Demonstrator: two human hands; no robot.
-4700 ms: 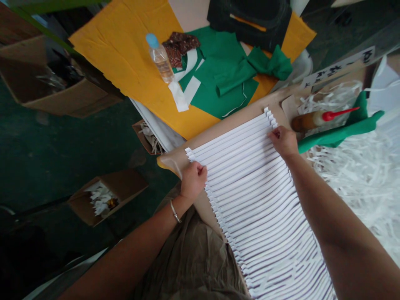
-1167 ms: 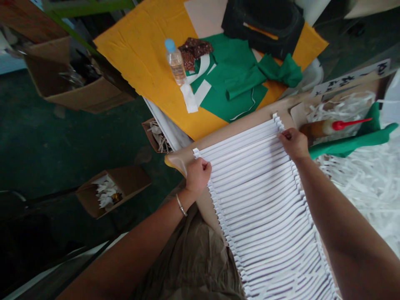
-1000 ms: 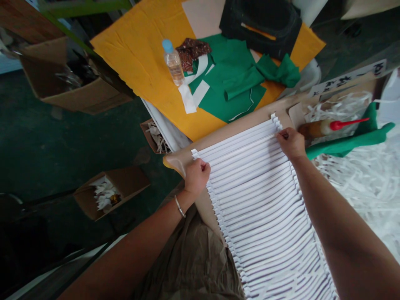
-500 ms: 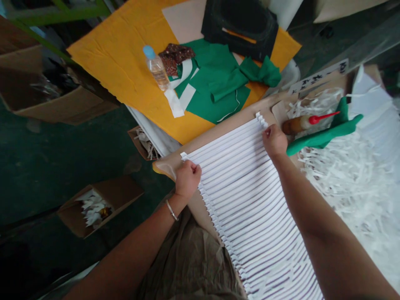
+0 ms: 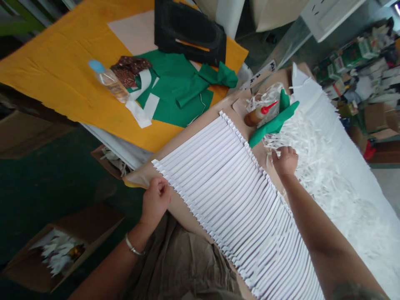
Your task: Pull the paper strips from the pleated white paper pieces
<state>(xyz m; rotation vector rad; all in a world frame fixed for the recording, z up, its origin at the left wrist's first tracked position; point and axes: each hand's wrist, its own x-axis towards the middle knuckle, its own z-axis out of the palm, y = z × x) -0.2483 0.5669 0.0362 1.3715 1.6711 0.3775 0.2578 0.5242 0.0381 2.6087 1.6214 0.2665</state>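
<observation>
Left fingers (image 5: 161, 189) clenched at pleated paper (image 5: 225, 187), right fingers (image 5: 279, 155) open over shreds (image 5: 315, 175), glue bottle (image 5: 254, 118) beside

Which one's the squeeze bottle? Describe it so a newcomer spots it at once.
Start at the white pleated paper laid across brown kraft paper. Off its far edge, just above the person's right hand, a small amber squeeze bottle lies on its side among paper shreds. It alone has a red nozzle, and a green fabric strip lies against it.
</observation>
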